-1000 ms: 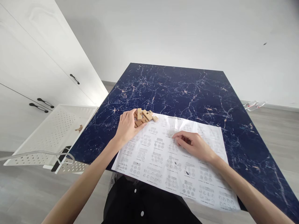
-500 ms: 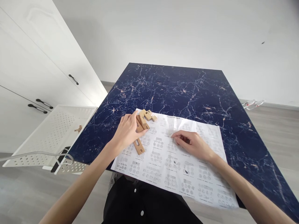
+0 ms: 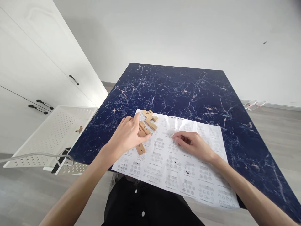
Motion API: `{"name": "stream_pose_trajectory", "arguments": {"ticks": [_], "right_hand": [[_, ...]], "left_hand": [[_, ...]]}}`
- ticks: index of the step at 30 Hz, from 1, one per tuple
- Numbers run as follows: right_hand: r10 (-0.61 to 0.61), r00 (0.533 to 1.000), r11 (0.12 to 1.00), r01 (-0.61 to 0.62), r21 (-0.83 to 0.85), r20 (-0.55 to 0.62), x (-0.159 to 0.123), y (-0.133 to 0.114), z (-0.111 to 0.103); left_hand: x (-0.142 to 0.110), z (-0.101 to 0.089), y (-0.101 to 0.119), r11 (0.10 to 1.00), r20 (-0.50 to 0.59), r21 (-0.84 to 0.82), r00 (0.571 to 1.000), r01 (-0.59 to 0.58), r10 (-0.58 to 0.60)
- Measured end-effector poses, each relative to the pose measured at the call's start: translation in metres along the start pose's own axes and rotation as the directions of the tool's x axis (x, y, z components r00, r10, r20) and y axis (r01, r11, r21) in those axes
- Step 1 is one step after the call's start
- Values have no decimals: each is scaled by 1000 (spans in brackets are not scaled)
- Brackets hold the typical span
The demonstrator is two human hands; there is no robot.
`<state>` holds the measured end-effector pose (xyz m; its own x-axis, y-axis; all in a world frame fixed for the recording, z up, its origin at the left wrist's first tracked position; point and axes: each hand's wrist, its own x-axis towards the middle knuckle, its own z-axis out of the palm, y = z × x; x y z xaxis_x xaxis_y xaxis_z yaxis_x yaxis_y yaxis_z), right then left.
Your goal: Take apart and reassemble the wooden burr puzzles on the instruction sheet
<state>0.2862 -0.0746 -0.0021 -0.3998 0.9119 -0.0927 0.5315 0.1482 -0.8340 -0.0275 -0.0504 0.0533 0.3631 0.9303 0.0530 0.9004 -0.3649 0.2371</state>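
My left hand [image 3: 125, 133] is closed over a notched wooden puzzle piece [image 3: 144, 128], its thumb at the near end and its index finger at the far end. Partly under that hand lies another wooden piece marked 2 [image 3: 141, 149]. Just beyond the fingers is a small group of loose wooden pieces [image 3: 148, 114], one marked 3, and a longer bar [image 3: 151, 124] lies nearer. My right hand [image 3: 194, 144] rests with curled fingers on a printed instruction sheet [image 3: 162, 169]; I see nothing in it.
The sheet lies on a dark blue marbled table [image 3: 169, 91] and hangs over its near edge. At left stands a white perforated tray [image 3: 47, 125] with a wooden piece [image 3: 79, 129] in it, and a grey cable [image 3: 35, 154] crosses it. White cabinets [image 3: 42, 62] stand behind.
My left hand has shifted the notched pieces. One bar now lies apart, to the right of the held piece, and more of the piece marked 2 is covered. My right hand stays still.
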Motion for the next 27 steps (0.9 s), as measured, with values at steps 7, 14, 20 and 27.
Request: {"name": "stream_pose_trajectory", "arguments": {"ticks": [7,14,20,27], "right_hand": [[-7,1000,1000,7,-9,-4,1,1,0],[-17,1000,999,18,26,-17,1,1,2],[-46,999,998,47,46,-25,1,2,3],[-96,995,995,96,-10,-31,0,3,5]], "left_hand": [[-14,2,26,967,61,-243,994,-75,93],[-29,46,69,914,-31,-301,960,-274,277],[-35,75,75,909,-88,-241,940,-341,329],[-43,71,69,909,-106,-271,948,-317,299]]}}
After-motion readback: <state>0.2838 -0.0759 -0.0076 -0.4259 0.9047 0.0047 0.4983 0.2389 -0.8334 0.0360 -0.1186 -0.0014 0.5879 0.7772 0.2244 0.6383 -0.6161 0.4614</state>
